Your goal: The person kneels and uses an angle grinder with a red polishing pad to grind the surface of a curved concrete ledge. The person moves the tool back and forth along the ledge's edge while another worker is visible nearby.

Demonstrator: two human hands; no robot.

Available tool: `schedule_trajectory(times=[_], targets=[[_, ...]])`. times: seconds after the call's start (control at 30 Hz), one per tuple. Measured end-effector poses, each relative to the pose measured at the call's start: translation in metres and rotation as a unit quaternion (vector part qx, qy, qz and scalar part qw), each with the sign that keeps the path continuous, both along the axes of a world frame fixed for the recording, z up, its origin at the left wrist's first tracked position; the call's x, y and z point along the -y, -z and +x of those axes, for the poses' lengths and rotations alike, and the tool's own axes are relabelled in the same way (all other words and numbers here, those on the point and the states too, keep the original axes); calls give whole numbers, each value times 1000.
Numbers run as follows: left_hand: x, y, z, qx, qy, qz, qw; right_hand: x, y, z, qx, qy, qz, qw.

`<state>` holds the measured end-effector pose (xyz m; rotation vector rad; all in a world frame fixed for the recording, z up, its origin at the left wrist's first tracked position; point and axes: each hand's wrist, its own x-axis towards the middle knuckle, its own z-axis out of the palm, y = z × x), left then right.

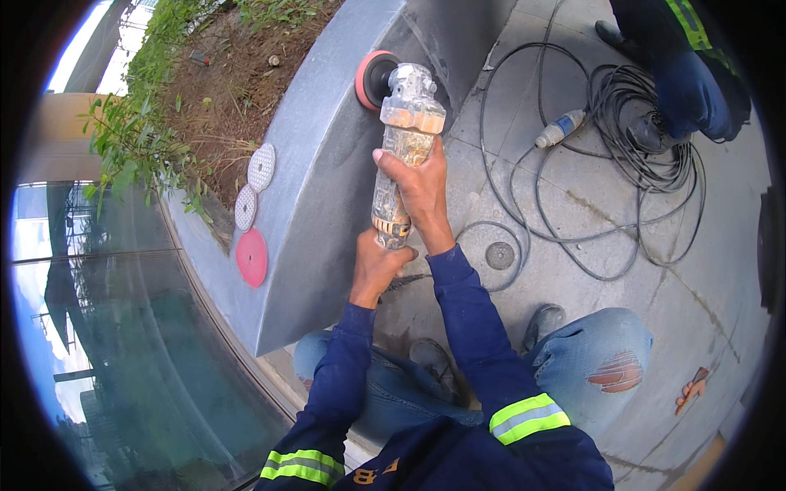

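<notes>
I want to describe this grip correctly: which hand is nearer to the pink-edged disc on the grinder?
Right. The right hand holds the grinder just behind the head carrying the pink-edged disc; the left hand grips the rear end, farther away.

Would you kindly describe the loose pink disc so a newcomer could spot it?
Find the grey ledge beside the soil. Three loose discs lie in a row on its top. The pink disc is nearest the ledge's corner; its two neighbours are whitish and dotted.
</notes>
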<state>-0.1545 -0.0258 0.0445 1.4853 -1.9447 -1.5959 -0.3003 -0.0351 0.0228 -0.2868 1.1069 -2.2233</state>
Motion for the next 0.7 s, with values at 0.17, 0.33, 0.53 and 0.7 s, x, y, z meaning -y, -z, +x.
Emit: schedule_trajectory(times=[0.17, 0.33, 0.53, 0.7], targets=[[6, 3, -7, 7, 9, 16, 1000, 1, -1, -10, 22, 1, 3, 1000], [-1, 4, 4, -9, 3, 5, 1000, -1, 4, 3, -26, 8, -8, 1000], [-1, 0, -3, -1, 4, 12, 1000, -2, 5, -6, 15, -17, 11, 1000], [4, 2, 2, -8, 3, 8, 1000, 2, -3, 0, -15, 5, -9, 1000]])
